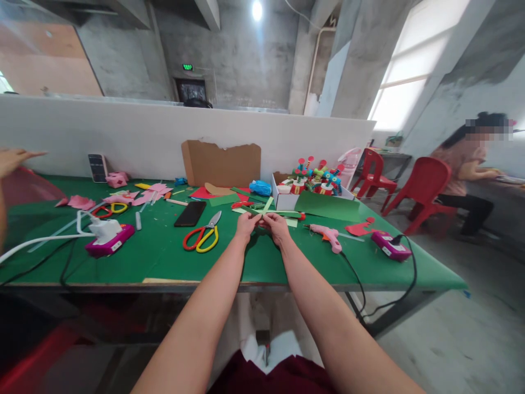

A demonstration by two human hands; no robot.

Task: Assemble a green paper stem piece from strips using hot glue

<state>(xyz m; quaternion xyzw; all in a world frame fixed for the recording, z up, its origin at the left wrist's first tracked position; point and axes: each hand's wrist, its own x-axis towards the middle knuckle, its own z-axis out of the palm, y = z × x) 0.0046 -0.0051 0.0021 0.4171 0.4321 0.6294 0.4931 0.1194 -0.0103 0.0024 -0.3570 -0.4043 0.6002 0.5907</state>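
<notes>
Left: purple power strip [110, 242], plastic, white plug seated in it. Upper left of centre: lit green sign [187, 67], characters too small to read. Mid-left: black phone [190, 214], flat, rectangular; scissors [204, 234], metal blades, one red loop, one yellow. Behind: cardboard [221, 164], brown, ragged top edge. Frame centre: crossed light-green paper strips [268, 204], pinched by fingers of left hand [247, 224] and right hand [276, 225]. Right of centre: pink glue gun [327, 235], plastic, pistol-shaped.
</notes>
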